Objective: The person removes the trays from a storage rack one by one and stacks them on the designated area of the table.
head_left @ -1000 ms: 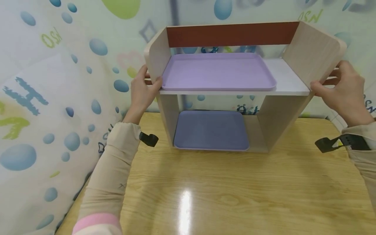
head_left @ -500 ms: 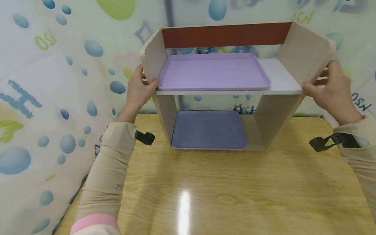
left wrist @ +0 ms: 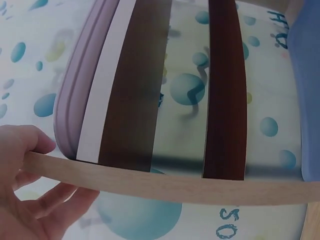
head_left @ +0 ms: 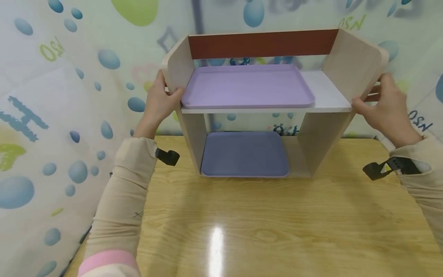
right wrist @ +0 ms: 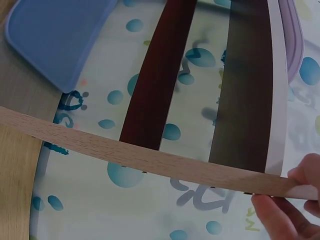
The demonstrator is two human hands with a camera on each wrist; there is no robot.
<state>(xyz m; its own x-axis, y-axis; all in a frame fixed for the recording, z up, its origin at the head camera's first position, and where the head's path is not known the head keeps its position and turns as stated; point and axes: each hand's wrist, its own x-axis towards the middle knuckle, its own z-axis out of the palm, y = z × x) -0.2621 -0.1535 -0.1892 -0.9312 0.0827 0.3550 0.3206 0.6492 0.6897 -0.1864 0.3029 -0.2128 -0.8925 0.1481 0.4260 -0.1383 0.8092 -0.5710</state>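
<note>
A two-tier wooden shelf unit [head_left: 361,63] stands on the table between my hands. My left hand [head_left: 159,100] grips the front edge of its left side panel, level with the upper shelf. On the opposite side panel, my right hand [head_left: 387,105] holds the front edge at about the same height, thumb in front and fingers behind. A light purple tray [head_left: 247,86] lies on the white upper shelf [head_left: 327,86], toward the left. Below it, a blue-grey tray [head_left: 245,154] rests on the bottom board [head_left: 297,156]. In the left wrist view, the thumb [left wrist: 37,139] touches the panel edge.
The wood-grain table [head_left: 277,227] extends in front of the unit. A patterned wall covering [head_left: 86,115] stands behind and along the left. A reddish-brown strip [head_left: 263,44] joins the two side panels at the top back.
Both hands and the shelf unit's top have shifted left in the head view, partly along with the whole scene. The top looks slightly narrower while the base keeps its width. Both grips are unchanged.
</note>
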